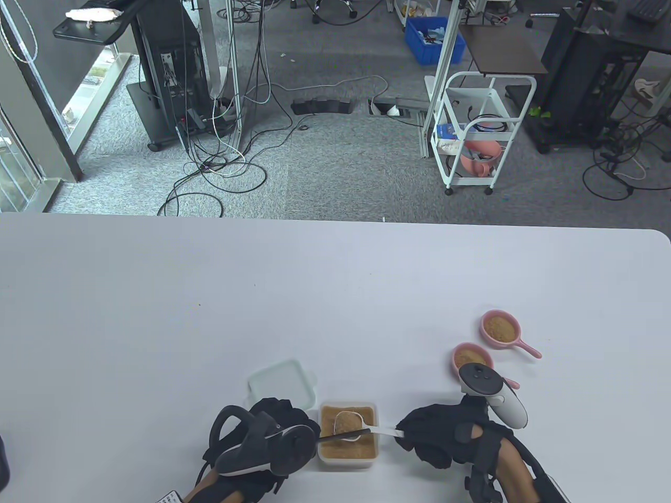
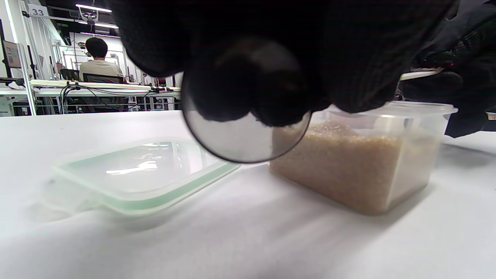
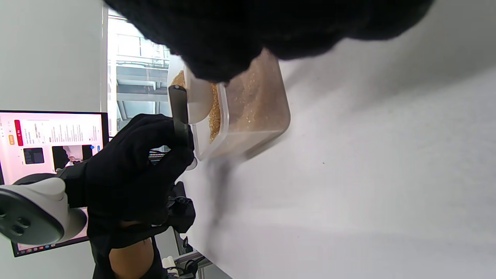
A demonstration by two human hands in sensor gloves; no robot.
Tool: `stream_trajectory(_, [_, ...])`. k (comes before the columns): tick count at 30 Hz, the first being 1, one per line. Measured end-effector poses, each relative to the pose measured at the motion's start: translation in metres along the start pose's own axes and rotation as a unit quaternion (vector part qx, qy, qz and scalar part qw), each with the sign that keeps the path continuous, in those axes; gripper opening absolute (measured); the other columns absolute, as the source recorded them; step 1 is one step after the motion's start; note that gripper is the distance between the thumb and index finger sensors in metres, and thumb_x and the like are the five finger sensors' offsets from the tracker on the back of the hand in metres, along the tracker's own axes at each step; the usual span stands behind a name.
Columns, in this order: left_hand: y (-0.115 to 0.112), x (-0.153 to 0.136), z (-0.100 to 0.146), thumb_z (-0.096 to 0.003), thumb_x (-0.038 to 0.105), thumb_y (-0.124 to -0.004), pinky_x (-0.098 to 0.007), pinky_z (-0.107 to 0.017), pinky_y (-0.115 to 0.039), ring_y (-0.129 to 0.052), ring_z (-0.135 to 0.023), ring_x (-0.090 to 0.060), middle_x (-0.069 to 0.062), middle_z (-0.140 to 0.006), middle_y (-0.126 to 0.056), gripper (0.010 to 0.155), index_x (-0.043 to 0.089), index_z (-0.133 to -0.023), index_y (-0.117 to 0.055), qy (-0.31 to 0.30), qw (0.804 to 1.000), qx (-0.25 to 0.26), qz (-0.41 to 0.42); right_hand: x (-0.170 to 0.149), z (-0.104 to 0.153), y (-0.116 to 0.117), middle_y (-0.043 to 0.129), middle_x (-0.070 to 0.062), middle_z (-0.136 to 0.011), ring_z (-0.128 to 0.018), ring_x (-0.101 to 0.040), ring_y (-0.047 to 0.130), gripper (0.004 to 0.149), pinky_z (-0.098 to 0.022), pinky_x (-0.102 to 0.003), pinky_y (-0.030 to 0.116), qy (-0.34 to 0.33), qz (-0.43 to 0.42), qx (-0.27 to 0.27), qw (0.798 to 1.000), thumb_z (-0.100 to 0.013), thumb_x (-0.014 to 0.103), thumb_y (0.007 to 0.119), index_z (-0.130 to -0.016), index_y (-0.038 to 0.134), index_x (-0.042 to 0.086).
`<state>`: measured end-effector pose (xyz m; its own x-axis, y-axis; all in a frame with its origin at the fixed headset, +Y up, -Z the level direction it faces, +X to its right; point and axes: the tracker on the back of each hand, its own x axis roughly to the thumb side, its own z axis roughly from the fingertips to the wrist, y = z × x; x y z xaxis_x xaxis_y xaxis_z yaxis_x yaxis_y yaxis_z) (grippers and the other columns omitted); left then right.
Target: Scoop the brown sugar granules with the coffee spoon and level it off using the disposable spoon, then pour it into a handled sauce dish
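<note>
**Reader:** Both gloved hands first, please. What do we have?

**Describer:** We see the right hand (image 1: 440, 435) pinching the handle of a white coffee spoon (image 1: 350, 425), whose bowl hangs over a clear plastic tub of brown sugar granules (image 1: 347, 435). The left hand (image 1: 267, 435) has its fingers curled round a thin black disposable spoon (image 1: 341, 435); the right wrist view shows that grip plainly.

**Reader:** How do the two tools lie against each other?

**Describer:** Both run roughly left to right and meet over the tub, which sits between the hands. The black handle crosses the near side of the white bowl, touching or just above it; we cannot tell which. We judge the levelling sweep turns on this crossing.

**Reader:** And where must the sugar go?

**Describer:** Two pink round sauce dishes with short handles stand to the right and farther back. The nearer dish (image 1: 472, 359) lies just beyond the right hand, so that hand is closer. The farther dish (image 1: 500, 328) already holds sugar.

**Reader:** Textures?

**Describer:** Loose, sandy, golden-brown grains; a translucent, squarish tub; a mint-edged clear lid (image 2: 143, 174) lying flat beside it on the smooth white table (image 1: 209, 314).
</note>
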<state>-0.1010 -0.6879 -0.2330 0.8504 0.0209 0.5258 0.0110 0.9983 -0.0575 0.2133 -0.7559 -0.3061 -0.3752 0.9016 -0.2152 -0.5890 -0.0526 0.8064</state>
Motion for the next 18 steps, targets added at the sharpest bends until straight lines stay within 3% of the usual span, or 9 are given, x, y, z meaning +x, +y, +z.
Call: stream_trajectory(18, [-0.0005,-0.0039,-0.0006,-0.0419,0.054,-0.085,-0.044,-0.072,-0.076,-0.102,-0.073,-0.012,0.016,-0.076,-0.098,0.041,0.043,-0.082,-0.089,0.012,1.0,0.0,0.002,0.0002,-0.0007,0.0009,0.096,0.001,-0.043,-0.02,-0.022,0.093,0.045,-0.04,-0.052,0.077,-0.001,0.001,0.005,1.0,-0.052,0.035,0.075,-0.086,0.084,0.006])
